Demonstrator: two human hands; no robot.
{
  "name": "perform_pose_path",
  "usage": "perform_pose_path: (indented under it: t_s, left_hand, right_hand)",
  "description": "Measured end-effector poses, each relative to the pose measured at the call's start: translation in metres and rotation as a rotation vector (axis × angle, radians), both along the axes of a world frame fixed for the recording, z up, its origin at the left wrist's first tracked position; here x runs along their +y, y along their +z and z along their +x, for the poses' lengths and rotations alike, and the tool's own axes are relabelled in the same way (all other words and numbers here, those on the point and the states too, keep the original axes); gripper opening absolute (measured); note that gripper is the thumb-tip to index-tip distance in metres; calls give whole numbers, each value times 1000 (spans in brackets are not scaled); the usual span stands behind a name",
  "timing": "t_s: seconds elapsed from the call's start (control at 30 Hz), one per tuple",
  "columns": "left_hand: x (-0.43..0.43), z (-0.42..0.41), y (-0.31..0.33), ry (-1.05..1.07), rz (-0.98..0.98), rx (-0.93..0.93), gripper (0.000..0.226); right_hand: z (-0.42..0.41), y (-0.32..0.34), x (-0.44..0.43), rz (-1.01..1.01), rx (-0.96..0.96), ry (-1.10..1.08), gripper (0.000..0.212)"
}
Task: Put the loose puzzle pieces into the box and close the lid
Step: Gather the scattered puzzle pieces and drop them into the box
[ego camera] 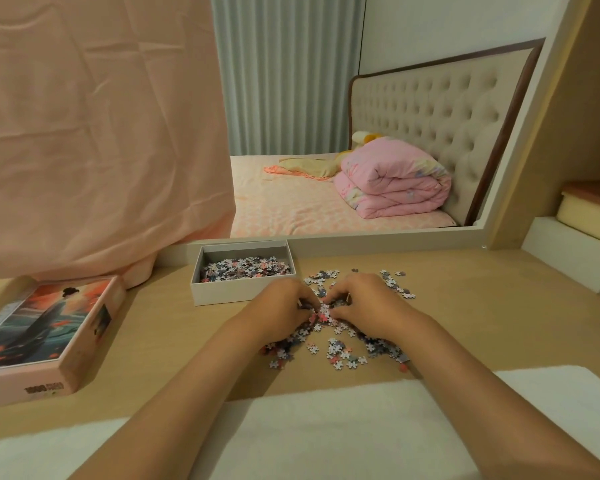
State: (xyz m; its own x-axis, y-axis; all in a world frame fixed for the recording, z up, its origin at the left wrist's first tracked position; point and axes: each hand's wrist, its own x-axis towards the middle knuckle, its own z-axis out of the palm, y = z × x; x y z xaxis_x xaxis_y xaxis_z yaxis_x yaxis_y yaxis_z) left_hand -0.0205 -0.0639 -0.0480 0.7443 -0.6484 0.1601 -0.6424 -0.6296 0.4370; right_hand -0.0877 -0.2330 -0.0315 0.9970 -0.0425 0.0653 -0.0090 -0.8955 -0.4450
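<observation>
Nearest us, white towel (326, 431) on table (146, 344) edge, our forearms crossing it. Beyond, loose pieces (342, 355) scattered mid-table. Left hand (284, 306) and right hand (369, 304) side by side on heap, fingers curled in, gripping pieces between them. Lid (45, 337) far left, picture side up. Box (243, 294) just beyond left hand, open, partly filled with pieces. Behind, we see mirror (291, 98) showing bed; pink cloth (84, 133) hangs left.

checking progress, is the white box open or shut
Open: the white cardboard box has no lid on, puzzle pieces show inside, and the pink illustrated lid lies apart to its left.
</observation>
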Motion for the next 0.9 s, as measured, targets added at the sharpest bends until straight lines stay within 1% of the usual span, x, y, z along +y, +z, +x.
perform_pose_path:
  t_s: [0.17,0.27,0.33,0.43,0.5,0.6,0.7,0.77,0.8,0.9]
  left_hand:
    - [8,9,6,20,-32,49,17]
    - [15,20,19,41,-32,3,18]
    - [23,28,29,67,-46,5,19]
    - [47,44,34,142,-177,9,21]
    - [67,53,33,209,-223,-23,22]
    - [86,68,28,301,-291,-77,22]
    - [95,79,15,343,-333,-97,18]
    - [96,81,6,302,-307,-91,19]
    - [95,81,4,271,-292,-94,19]
    - [92,81,3,236,-260,-138,20]
  right_hand:
    - [5,-1,3,81,-51,-19,18]
    - [15,9,12,186,-98,-8,19]
    - [26,17,21,237,-137,14,20]
    - [49,30,40,261,-181,49,17]
    - [66,36,54,271,-201,84,16]
    - [90,40,73,228,-225,121,17]
    - [110,32,90,166,-208,139,25]
    - [117,23,96,108,-145,177,29]
    - [119,19,97,78,-127,198,28]
    - [117,13,95,43,-152,207,24]
